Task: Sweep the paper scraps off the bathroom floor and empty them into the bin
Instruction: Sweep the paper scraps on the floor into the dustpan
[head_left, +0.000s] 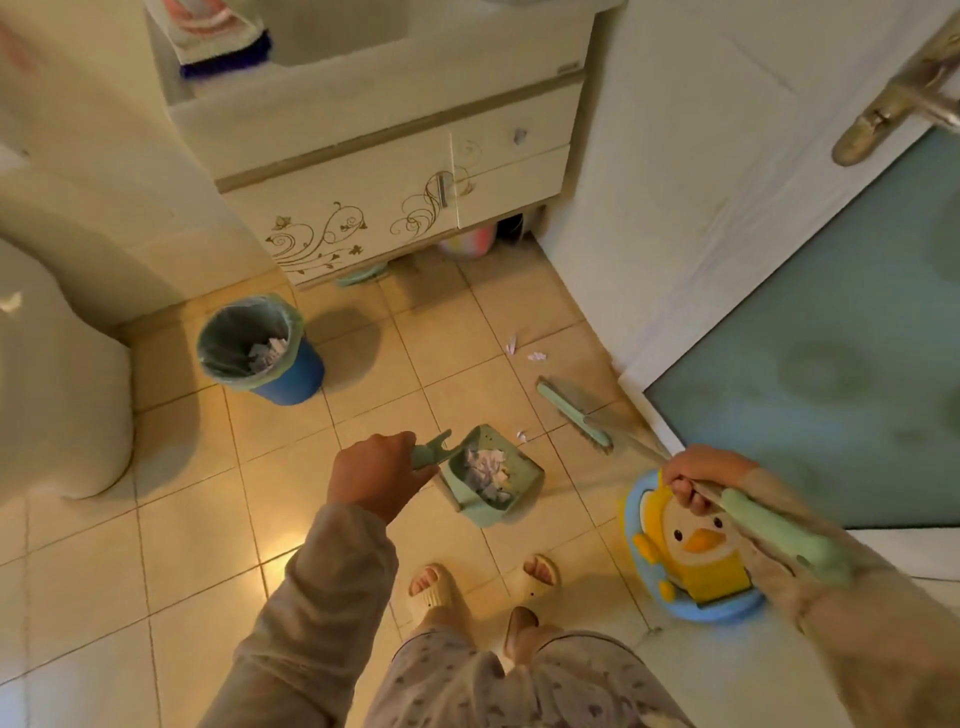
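Observation:
My left hand (375, 475) grips the handle of a green dustpan (524, 470), held above the tiled floor with a heap of paper scraps (488, 470) inside. My right hand (693, 475) holds the long handle of a green broom; its brush head (574, 413) rests on the floor near the door. A few paper scraps lie loose on the tiles: two (524, 351) beyond the brush, one (522, 435) beside the dustpan. The blue bin (291, 379), lined with a green bag, stands at the left and holds some scraps.
A toilet (57, 395) fills the left side. A vanity cabinet (379, 208) stands at the back with objects under it. A door (779, 260) with a metal handle is on the right. A yellow duck stool (696, 556) sits by my right foot.

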